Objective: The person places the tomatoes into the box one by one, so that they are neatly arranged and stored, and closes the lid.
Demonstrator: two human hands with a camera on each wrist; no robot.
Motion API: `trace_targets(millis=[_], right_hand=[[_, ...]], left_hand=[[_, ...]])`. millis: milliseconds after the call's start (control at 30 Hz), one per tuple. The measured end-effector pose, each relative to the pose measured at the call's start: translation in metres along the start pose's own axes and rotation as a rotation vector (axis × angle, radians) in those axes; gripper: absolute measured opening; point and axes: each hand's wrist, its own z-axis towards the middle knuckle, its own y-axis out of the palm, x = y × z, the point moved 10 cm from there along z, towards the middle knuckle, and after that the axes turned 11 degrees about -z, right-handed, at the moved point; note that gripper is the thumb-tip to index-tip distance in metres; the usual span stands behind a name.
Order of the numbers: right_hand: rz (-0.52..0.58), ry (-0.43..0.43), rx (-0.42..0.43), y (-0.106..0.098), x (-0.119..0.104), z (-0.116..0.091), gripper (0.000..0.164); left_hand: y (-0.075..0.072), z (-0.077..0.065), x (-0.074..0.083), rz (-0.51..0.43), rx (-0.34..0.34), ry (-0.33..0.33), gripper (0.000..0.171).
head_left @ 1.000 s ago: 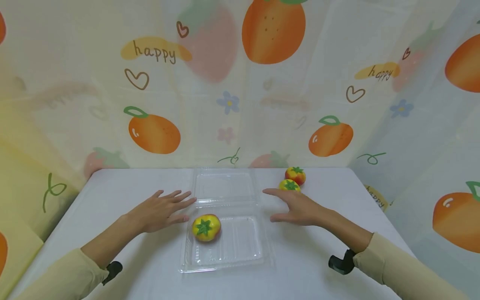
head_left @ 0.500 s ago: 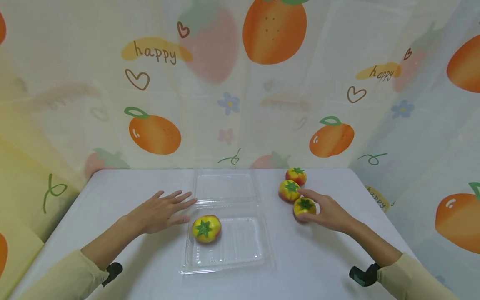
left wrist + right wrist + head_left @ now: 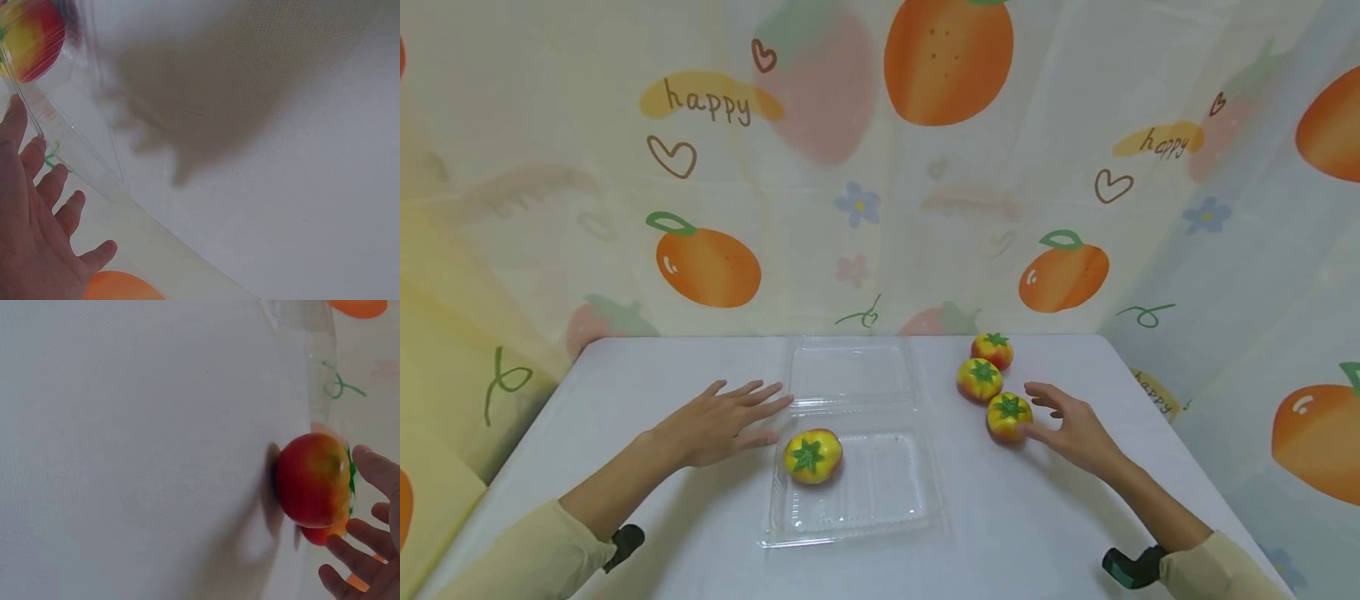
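A clear plastic clamshell box (image 3: 887, 525) lies unfolded on the white table, its lid (image 3: 850, 375) towards the back. One yellow-red persimmon (image 3: 812, 456) with a green star-shaped top sits at the left of its tray. My left hand (image 3: 715, 425) hovers at the box's left edge, fingers spread, holding nothing. To the right, my right hand (image 3: 1075, 429) is beside the nearest loose persimmon (image 3: 1009, 418), fingers loosely bent. The thumb overlaps this fruit's edge in the head view; whether they touch I cannot tell.
Behind the nearest loose fruit, another persimmon (image 3: 979, 380) and a further persimmon (image 3: 992, 351) form a slanting row at the back right of the table (image 3: 685, 533). A fruit-printed curtain (image 3: 940, 250) hangs beyond the table and along its sides.
My right hand has moved right from near the box. Its fingers, round the nearest loose persimmon half a second ago, have since spread and drawn back slightly. The left hand stays put.
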Motion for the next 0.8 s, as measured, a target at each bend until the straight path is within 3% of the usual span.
trace_targets(millis=[333, 800], right_hand=[[0.036, 0.123, 0.015, 0.009, 0.01, -0.002, 0.064], [0.041, 0.146, -0.01, 0.022, 0.01, -0.002, 0.065]], left_hand=[[0.001, 0.0, -0.003, -0.009, -0.002, -0.013, 0.062], [0.001, 0.0, -0.003, -0.007, 0.007, 0.002, 0.063]])
